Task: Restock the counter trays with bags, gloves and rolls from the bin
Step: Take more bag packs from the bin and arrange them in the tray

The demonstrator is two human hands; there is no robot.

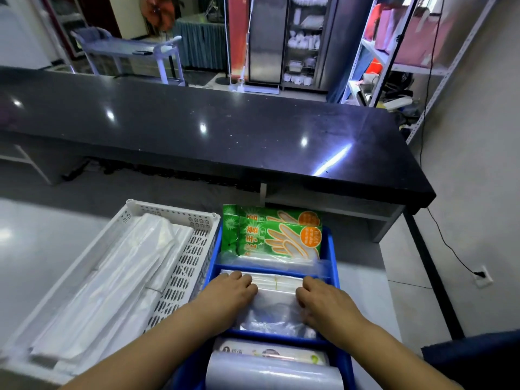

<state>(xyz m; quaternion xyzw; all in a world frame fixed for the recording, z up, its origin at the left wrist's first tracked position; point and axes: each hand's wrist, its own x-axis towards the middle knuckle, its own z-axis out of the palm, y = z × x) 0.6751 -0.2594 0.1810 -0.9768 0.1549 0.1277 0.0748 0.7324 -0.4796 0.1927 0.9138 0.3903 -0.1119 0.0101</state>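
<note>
1. The white tray (pixel 183 266) sits on the left of the grey tabletop (pixel 42 249), its perforated wall just beside the blue tray. Long folded white bags (pixel 112 277) lie flat inside it.
2. My left grip (pixel 232 288) is in the middle compartment of the blue tray (pixel 332 249). Its fingers are curled down onto the left end of the clear bags (pixel 275 299), holding them.
3. The clear bags lie flat in that middle compartment, between my two grips.
4. In the far compartment, two green glove packs (pixel 278 237) stand tilted, one behind the other, and rise above the rim.
5. In the near compartment, closest to me, lie the rolls (pixel 270 372): a clear plastic roll in front and a printed pack behind it.
6. My right grip (pixel 320 298) is closed on the right end of the clear bags, fingers bent with the tips on the plastic.
7. Beyond the trays runs a glossy black counter (pixel 225 130).
8. At far right stands a metal shelf rack (pixel 394 66) with pink bags on it.
</note>
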